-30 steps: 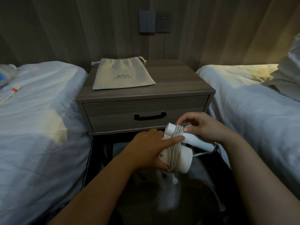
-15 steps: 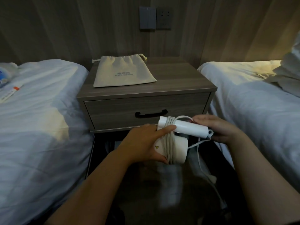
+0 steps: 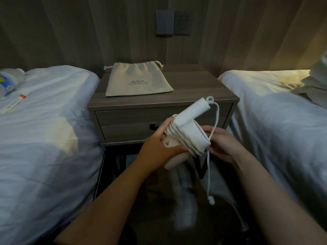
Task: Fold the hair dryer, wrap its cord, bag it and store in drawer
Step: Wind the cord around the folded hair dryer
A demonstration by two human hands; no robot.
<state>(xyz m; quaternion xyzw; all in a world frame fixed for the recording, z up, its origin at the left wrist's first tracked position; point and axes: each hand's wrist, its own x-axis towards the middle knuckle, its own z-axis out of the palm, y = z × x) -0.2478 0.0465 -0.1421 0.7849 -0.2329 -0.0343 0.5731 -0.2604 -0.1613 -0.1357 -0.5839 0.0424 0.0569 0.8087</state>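
the left hand (image 3: 159,147) grips the folded hair dryer (image 3: 187,137) in the air before the shut drawer (image 3: 127,124), thumb laid by the wound coils, likely so they cannot slip. the right hand (image 3: 223,145) pinches the loose cord (image 3: 208,174) just beside the barrel, probably to hold tension for the last turns. the bag (image 3: 138,80) lies flat on the desk (image 3: 194,92), ready.

Drawer handle (image 3: 152,126) mostly hidden behind left hand (image 3: 159,147) and hair dryer (image 3: 192,137); only its left end shows. Right hand (image 3: 224,145) fingertips tucked behind the hair dryer; whether they pinch the cord (image 3: 208,167), cannot tell. Print on bag (image 3: 138,80) too small to read. Bottle (image 3: 6,84) cut by left edge. Floor (image 3: 159,218) below the hands blurred.
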